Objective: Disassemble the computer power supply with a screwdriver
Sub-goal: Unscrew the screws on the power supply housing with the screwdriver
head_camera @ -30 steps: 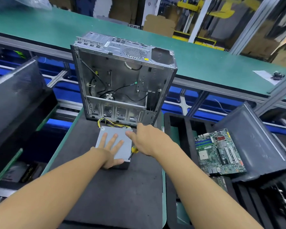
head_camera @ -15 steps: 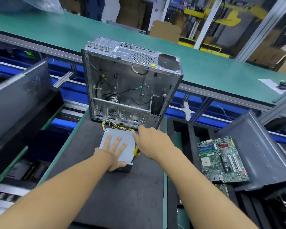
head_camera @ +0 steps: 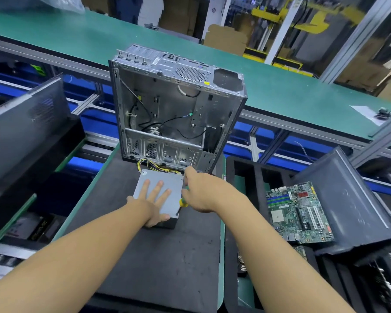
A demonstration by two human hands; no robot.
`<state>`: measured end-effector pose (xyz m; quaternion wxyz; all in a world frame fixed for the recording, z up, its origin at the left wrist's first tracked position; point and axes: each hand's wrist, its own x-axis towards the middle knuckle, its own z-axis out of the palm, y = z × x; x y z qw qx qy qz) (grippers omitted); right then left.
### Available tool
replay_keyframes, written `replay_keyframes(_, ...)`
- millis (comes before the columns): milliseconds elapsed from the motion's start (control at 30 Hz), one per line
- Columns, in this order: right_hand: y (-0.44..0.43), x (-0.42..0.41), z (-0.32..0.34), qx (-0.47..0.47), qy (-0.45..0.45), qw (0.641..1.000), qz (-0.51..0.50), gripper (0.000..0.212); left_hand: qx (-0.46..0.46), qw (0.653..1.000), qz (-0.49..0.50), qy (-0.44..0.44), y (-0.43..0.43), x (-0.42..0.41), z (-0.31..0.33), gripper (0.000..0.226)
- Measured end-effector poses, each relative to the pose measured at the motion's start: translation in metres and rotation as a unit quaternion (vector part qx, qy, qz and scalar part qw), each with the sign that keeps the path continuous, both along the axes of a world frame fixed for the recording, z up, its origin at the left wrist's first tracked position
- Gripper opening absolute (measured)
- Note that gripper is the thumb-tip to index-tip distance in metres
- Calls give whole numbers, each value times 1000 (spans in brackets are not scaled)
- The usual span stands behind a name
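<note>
Left hand (head_camera: 154, 201): lay flat, fingers spread, on the power supply (head_camera: 167, 185), hiding its near-left corner. Power supply: grey box sat on the black mat (head_camera: 156, 256), just before the open computer case (head_camera: 178, 105). Screwdriver (head_camera: 182, 203): handle mostly hidden by the right hand (head_camera: 203, 193) curled round it; tip was at the supply's right edge. Black tray (head_camera: 230, 188): held a motherboard (head_camera: 298, 213).

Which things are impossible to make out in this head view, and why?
All in the head view:
- Screwdriver tip: too small to show whether it sits in a screw.
- Screwdriver grip: mostly covered by the right hand.
- Power supply top: partly under the left hand.
- Dark item on the far paper: too small.
</note>
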<state>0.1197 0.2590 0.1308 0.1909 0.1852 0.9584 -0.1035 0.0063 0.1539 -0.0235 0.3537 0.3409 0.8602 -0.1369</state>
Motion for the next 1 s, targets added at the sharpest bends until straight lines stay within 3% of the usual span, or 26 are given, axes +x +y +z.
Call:
replay_keyframes(100,1,4,3,-9,-48,999,13,37,0,1000,-3,3,-1,1,0,78)
replay_keyframes(233,-2,4,-2,23,-31,997,-59,52,-1,1000,2,8,0,2,-3,77)
replay_keyframes(400,0,5,-1,2,19,1000,-4,27,15,1000,8,16,-2,1,-7,77)
replay_keyframes(533,1,5,2,-22,-25,999,20,32,20,1000,10,19,-3,2,-10,76)
replay_keyframes(667,-2,5,-1,11,3,1000,-28,43,13,1000,10,20,-3,2,-13,76)
replay_keyframes(800,-2,1,-4,19,47,999,20,16,21,1000,7,20,-4,2,-11,76)
replay_keyframes(1000,4,-4,-8,-38,15,999,-7,28,26,999,3,27,-4,2,-10,76)
